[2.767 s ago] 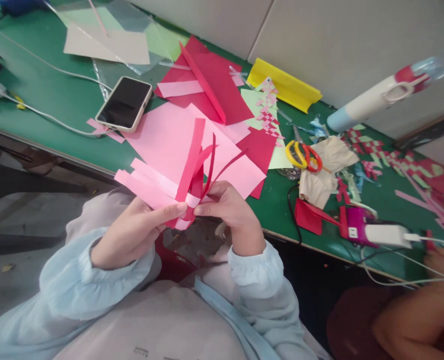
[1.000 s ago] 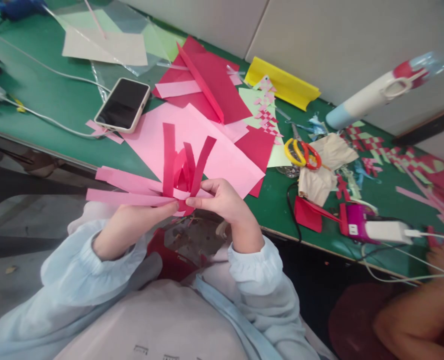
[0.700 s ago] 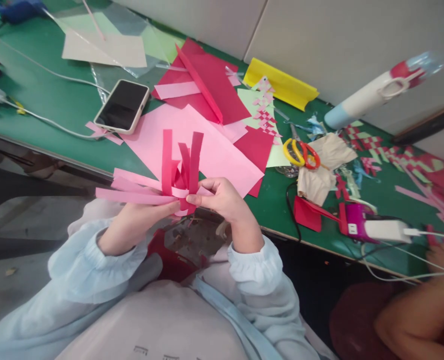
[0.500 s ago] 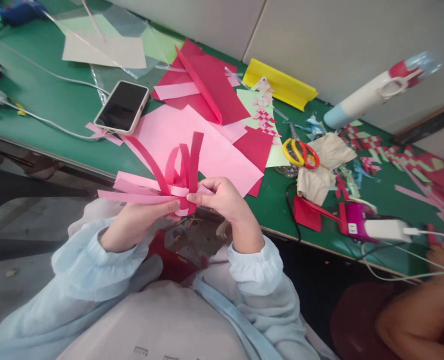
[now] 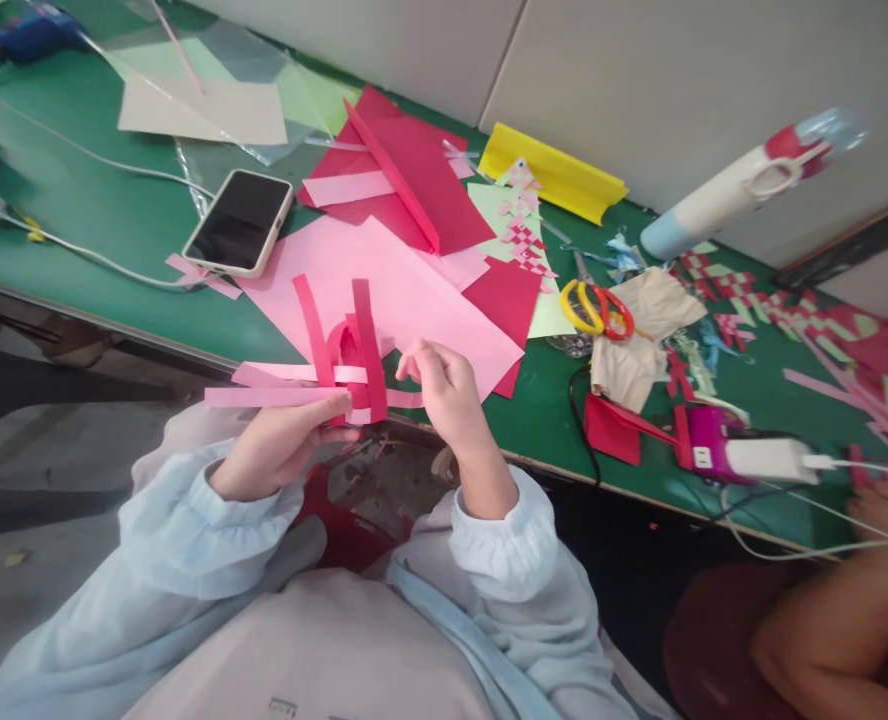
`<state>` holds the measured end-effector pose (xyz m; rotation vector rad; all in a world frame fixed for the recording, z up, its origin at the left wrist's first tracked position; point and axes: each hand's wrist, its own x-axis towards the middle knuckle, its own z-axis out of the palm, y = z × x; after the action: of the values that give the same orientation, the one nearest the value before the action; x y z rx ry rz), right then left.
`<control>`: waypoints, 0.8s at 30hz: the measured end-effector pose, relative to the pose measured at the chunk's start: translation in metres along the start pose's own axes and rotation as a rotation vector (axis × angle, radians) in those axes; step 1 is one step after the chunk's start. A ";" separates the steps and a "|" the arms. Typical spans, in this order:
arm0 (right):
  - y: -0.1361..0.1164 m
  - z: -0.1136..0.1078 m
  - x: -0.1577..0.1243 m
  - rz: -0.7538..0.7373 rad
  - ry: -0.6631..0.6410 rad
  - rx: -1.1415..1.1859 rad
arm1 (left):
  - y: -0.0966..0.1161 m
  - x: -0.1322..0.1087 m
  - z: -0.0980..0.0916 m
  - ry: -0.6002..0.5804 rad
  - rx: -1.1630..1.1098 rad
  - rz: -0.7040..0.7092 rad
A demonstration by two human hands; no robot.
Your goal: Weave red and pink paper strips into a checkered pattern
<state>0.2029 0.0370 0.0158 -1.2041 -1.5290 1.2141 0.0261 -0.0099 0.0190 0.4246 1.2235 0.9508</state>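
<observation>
My left hand (image 5: 286, 440) pinches a small weave of paper strips (image 5: 350, 385) between thumb and fingers, just off the table's front edge. Dark pink strips stand up from it, one curling over in a loop. Pale pink strips (image 5: 264, 390) stick out to the left, and one pale strip (image 5: 403, 399) points right. Beside that strip's end is my right hand (image 5: 448, 390), its fingers curled inward and apart from the woven middle. Whether anything is between those fingertips is hidden. Behind the weave lies a large pale pink sheet (image 5: 406, 290).
A phone (image 5: 240, 222) lies left of the sheets. Red paper (image 5: 444, 200), yellow-and-red-handled scissors (image 5: 595, 308), a cloth pouch (image 5: 624, 370) and a bottle (image 5: 714, 200) sit to the right. Cables run along both sides. Another person's arm (image 5: 841, 620) is at the lower right.
My right hand has let go of the weave and moved off to the right, fingers curling. The dark strips have shifted left and spread apart. My left hand keeps its hold.
</observation>
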 end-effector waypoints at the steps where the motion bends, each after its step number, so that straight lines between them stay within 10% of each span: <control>1: -0.002 0.000 -0.001 -0.010 -0.017 -0.007 | -0.001 0.000 -0.001 0.003 -0.013 -0.010; 10: -0.005 0.002 -0.008 -0.004 -0.195 -0.003 | -0.009 0.007 -0.009 0.005 -0.039 0.022; 24: 0.005 0.021 0.001 -0.138 0.170 -0.321 | -0.013 0.005 -0.007 0.014 -0.046 -0.012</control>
<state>0.1838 0.0347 0.0072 -1.3439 -1.6884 0.7744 0.0248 -0.0146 0.0039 0.3745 1.2131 0.9714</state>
